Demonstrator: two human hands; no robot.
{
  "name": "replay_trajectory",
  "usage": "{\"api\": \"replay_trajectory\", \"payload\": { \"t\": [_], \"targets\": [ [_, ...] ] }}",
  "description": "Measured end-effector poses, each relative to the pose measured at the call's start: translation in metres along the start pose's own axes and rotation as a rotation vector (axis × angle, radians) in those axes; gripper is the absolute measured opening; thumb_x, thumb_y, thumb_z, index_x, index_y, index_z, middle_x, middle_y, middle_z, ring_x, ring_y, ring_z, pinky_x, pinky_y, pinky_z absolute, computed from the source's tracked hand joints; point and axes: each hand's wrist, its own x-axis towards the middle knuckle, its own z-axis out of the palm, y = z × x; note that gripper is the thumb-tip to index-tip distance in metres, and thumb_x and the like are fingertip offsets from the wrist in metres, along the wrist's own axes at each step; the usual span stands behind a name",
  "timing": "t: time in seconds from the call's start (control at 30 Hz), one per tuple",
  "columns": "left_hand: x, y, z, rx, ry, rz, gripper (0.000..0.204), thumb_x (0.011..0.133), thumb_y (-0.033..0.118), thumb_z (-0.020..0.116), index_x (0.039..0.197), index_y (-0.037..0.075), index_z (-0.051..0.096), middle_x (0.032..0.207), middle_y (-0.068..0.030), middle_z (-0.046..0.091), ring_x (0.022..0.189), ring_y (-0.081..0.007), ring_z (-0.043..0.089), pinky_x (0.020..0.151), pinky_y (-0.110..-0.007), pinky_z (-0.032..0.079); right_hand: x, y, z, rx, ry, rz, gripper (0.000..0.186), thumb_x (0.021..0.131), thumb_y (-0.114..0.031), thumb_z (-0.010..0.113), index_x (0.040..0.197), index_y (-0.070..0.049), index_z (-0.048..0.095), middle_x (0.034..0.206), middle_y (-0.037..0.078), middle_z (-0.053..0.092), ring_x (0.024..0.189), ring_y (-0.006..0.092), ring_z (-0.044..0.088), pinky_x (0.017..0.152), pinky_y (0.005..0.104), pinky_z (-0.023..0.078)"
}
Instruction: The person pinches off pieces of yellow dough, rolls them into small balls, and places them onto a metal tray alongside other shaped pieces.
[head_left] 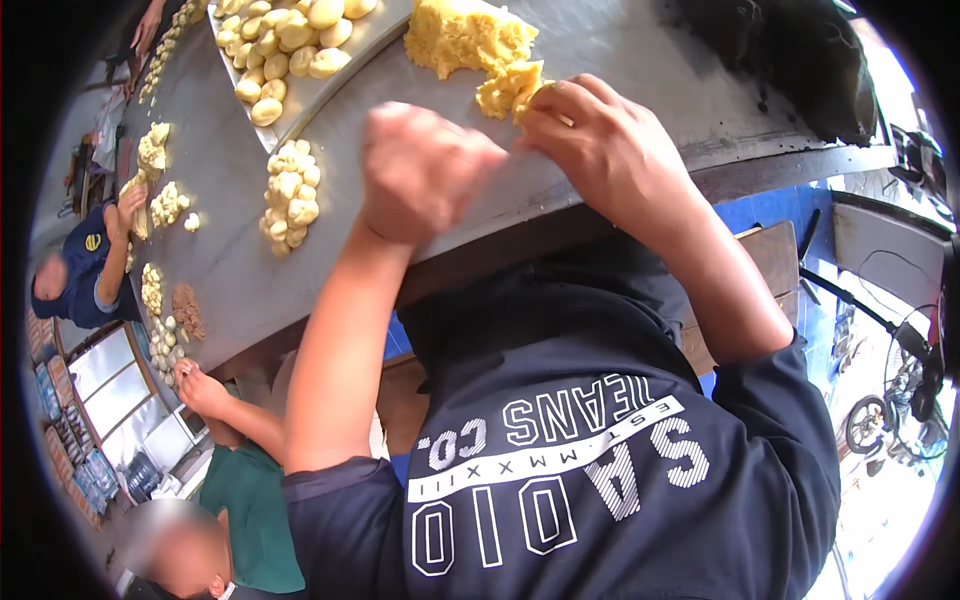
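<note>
My right hand (pixel 612 150) is at the near end of a yellow, crumbly-looking mass like dough or mashed filling. Its fingers are pinched on a small lump (pixel 508 90) beside the larger heap (pixel 465 38). To the left, my left hand (pixel 420 172) is raised over the metal table, its fingers curled in and blurred by motion. Whatever its palm may hold is hidden. A cluster of small pale dough pieces (pixel 291 195) lies left of that hand. Behind the cluster, a tray (pixel 370 48) carries many round yellow dough balls (pixel 295 35).
The metal table (pixel 345 235) stretches left, with more dough piles (pixel 168 203) and a brown crumbly heap (pixel 188 310). Co-workers' hands (pixel 203 390) work along its far left edges. A black bag-like thing (pixel 790 65) sits at the back right. A wooden stool (pixel 765 265) stands below the table's right side.
</note>
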Motion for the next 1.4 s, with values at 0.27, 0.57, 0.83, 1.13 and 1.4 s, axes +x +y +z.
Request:
{"api": "replay_trajectory", "payload": {
  "t": [0.27,0.57,0.83,1.13,1.4],
  "targets": [
    [-0.007,-0.004,-0.048,-0.610,0.103,-1.114,0.028,0.114,0.028,0.073,0.123,0.006,0.087,0.087,-0.0107,0.071,0.072,-0.0273,0.065,0.082,-0.044,0.051,-0.001,0.001,-0.021,0.113,-0.174,0.177,0.023,0.090,-0.019,0.088,0.108,-0.010,0.077,0.116,0.007,0.073,0.109,0.0314,0.071,0.095,0.0473,0.061],
    [-0.068,0.058,-0.061,-0.007,-0.077,-0.968,0.015,0.110,0.011,0.080,0.115,-0.002,0.076,0.118,-0.0147,0.078,0.115,-0.0234,0.075,0.101,-0.040,0.062,-0.011,-0.035,-0.019,0.211,-0.060,0.149,0.040,0.088,-0.003,0.085,0.127,-0.008,0.081,0.121,0.011,0.075,0.111,0.0336,0.073,0.097,0.0442,0.063],
    [-0.017,0.085,-0.045,-0.935,0.399,-1.381,0.049,0.123,0.022,0.060,0.161,-0.007,0.053,0.149,-0.0268,0.073,0.131,-0.0257,0.075,0.115,-0.044,0.061,0.012,-0.059,0.006,0.479,0.058,0.088,0.016,0.099,-0.012,0.076,0.114,-0.007,0.074,0.117,0.014,0.072,0.107,0.0364,0.074,0.091,0.0468,0.063],
    [-0.033,0.053,-0.040,-0.320,-0.023,-0.778,0.028,0.081,0.001,0.091,0.107,0.004,0.082,0.108,-0.0115,0.083,0.095,-0.0281,0.082,0.082,-0.039,0.064,0.018,-0.058,0.004,0.638,0.005,0.089,0.027,0.097,-0.015,0.078,0.123,-0.008,0.077,0.122,0.013,0.074,0.104,0.0354,0.078,0.089,0.0450,0.066],
    [-0.022,0.046,-0.029,-0.376,-0.063,-0.687,0.035,0.076,0.015,0.096,0.092,0.004,0.067,0.093,-0.0115,0.071,0.086,-0.0372,0.073,0.075,-0.047,0.059,0.006,-0.066,0.004,0.594,0.035,-0.005,0.038,0.089,-0.010,0.081,0.127,-0.005,0.080,0.121,0.010,0.077,0.108,0.0323,0.078,0.089,0.0421,0.067]
  ]
}}
